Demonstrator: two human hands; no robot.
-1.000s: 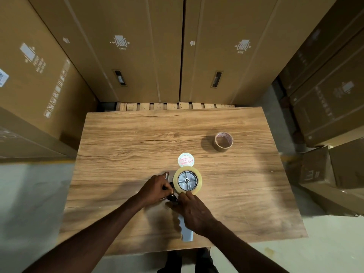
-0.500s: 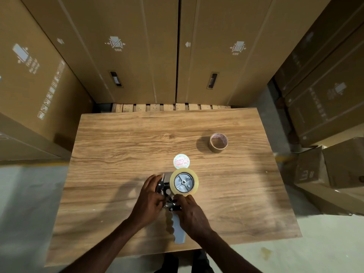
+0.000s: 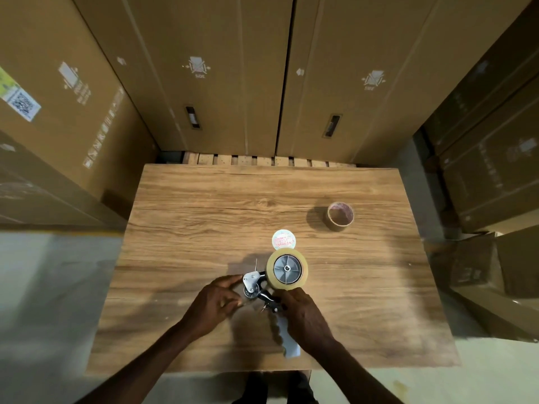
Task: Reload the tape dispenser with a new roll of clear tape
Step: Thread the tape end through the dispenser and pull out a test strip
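Since a moment ago the left hand (image 3: 214, 306) has slid back off the front of the tape dispenser (image 3: 269, 290), so the metal roller and cutter plate now show beside its fingertips, where before the hand lay over them. That hand is loosely curled, thumb and forefinger close against the roller end; whether they pinch tape there cannot be told.

Lying flat on its side near the front middle of the table (image 3: 180, 217), the dispenser has its long axis running from the pale handle (image 3: 287, 338), which points toward the person and the near table edge, up to the new roll of clear tape (image 3: 287, 269) at the far end. The roll sits on the grey hub, its open face turned up at the camera. The roller and cutter stick out to the left of the roll.

Resting over the frame where handle meets roll, the right hand (image 3: 304, 314) has its fingers bent down onto the dispenser and pressing it to the wood, touching the roll's near edge.

Just beyond the roll lies a round printed label (image 3: 283, 239), and further right an empty cardboard core (image 3: 340, 215) stands well apart. Cardboard boxes (image 3: 204, 83) surround the table.
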